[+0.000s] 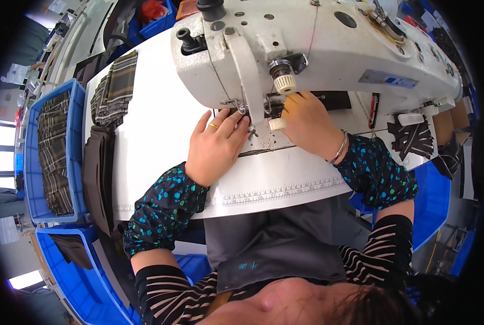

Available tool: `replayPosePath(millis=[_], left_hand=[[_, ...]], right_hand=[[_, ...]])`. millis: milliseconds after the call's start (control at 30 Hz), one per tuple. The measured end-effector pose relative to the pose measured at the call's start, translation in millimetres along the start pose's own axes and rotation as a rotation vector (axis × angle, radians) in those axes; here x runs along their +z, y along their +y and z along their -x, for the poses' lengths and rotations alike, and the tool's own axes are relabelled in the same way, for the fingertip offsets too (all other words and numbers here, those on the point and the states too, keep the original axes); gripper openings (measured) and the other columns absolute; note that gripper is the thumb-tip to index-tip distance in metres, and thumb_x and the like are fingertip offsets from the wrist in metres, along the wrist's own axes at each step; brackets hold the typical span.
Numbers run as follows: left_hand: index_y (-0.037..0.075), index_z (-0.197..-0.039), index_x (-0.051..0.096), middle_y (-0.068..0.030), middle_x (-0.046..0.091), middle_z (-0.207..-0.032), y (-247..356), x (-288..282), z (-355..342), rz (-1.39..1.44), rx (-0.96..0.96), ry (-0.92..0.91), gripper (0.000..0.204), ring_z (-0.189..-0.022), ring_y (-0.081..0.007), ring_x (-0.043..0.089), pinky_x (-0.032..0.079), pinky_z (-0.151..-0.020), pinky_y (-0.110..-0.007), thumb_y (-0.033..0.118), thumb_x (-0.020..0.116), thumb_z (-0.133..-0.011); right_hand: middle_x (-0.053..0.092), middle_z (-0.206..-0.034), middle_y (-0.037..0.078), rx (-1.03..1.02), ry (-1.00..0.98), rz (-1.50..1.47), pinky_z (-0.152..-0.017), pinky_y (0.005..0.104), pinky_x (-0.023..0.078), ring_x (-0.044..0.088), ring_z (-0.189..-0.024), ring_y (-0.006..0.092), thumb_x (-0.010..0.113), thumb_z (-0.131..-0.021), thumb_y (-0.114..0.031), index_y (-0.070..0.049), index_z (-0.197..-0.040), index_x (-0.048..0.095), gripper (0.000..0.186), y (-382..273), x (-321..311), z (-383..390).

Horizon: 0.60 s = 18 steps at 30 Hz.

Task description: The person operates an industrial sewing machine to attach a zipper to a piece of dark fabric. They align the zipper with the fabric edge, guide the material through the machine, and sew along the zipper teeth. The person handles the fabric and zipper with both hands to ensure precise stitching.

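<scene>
A white sewing machine (328,43) stands over the white worktable (155,130). My left hand (215,141), a ring on one finger, lies flat with stretched fingers beside the needle and presser foot (243,110); the fingertips reach under the machine head. My right hand (309,122) is closed at the right of the needle, next to the cream tension knob (278,124). Its fingertips are partly hidden, and what they grip cannot be made out. Behind it, a dark fabric strip (337,100) lies on the machine bed.
Plaid fabric pieces (115,89) and brown folded cloth (98,179) lie at the table's left. A blue crate (77,157) beside them holds more plaid pieces. Further right are a red-and-black cutter (373,111) and a pile of dark strips (411,138). A printed ruler (280,192) runs along the front edge.
</scene>
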State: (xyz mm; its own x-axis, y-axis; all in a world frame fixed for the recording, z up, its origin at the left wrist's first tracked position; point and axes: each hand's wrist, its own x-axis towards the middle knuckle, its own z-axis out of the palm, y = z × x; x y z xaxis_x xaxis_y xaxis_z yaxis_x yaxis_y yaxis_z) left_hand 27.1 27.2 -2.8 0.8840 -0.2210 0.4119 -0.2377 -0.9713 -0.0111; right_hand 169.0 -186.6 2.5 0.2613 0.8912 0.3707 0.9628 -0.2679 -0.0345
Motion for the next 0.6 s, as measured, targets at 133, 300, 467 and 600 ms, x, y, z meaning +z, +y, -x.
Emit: replayPosePath(millis=[133, 300, 467, 600], left_hand=[[0.008, -0.123, 0.076, -0.0060, 0.074, -0.126, 1, -1, 3, -0.010, 0.023, -0.006, 0.033, -0.120, -0.0259, 0.069, 0.052, -0.102, -0.042, 0.018, 0.077, -0.091], [0.001, -0.125, 0.074, -0.0093, 0.073, -0.130, 1, -6, 5, 0.085, 0.021, -0.038, 0.039, -0.122, -0.0276, 0.068, 0.053, -0.103, -0.041, 0.021, 0.078, -0.091], [-0.001, -0.127, 0.073, -0.0118, 0.070, -0.137, 1, -7, 6, 0.132, 0.016, -0.064, 0.050, -0.118, -0.0284, 0.068, 0.055, -0.100, -0.040, 0.028, 0.081, -0.087], [0.003, -0.125, 0.074, -0.0097, 0.068, -0.140, 10, -10, 8, 0.113, -0.022, -0.078, 0.054, -0.116, -0.0271, 0.067, 0.054, -0.098, -0.040, 0.034, 0.082, -0.082]], right_hand=[[0.069, -0.087, 0.015, -0.056, -0.068, 0.074, -0.085, 0.0403, 0.050, 0.069, -0.087, 0.0265, 0.067, -0.085, -0.017, 0.000, -0.087, 0.069, 0.017, -21, -10, 8], [0.068, -0.073, 0.008, -0.141, -0.034, -0.054, -0.075, 0.0368, 0.047, 0.064, -0.068, 0.0226, 0.067, -0.082, -0.017, -0.006, -0.081, 0.068, 0.011, -35, -26, 3], [0.072, -0.100, 0.006, -0.047, -0.010, -0.149, -0.097, 0.0437, 0.051, 0.068, -0.094, 0.0276, 0.079, -0.078, -0.054, -0.010, -0.130, 0.072, 0.068, -28, -6, 6], [0.069, -0.118, 0.012, -0.058, -0.015, -0.094, -0.099, 0.0477, 0.051, 0.063, -0.121, 0.0353, 0.085, -0.072, -0.052, -0.006, -0.104, 0.074, 0.057, -26, -5, 7]])
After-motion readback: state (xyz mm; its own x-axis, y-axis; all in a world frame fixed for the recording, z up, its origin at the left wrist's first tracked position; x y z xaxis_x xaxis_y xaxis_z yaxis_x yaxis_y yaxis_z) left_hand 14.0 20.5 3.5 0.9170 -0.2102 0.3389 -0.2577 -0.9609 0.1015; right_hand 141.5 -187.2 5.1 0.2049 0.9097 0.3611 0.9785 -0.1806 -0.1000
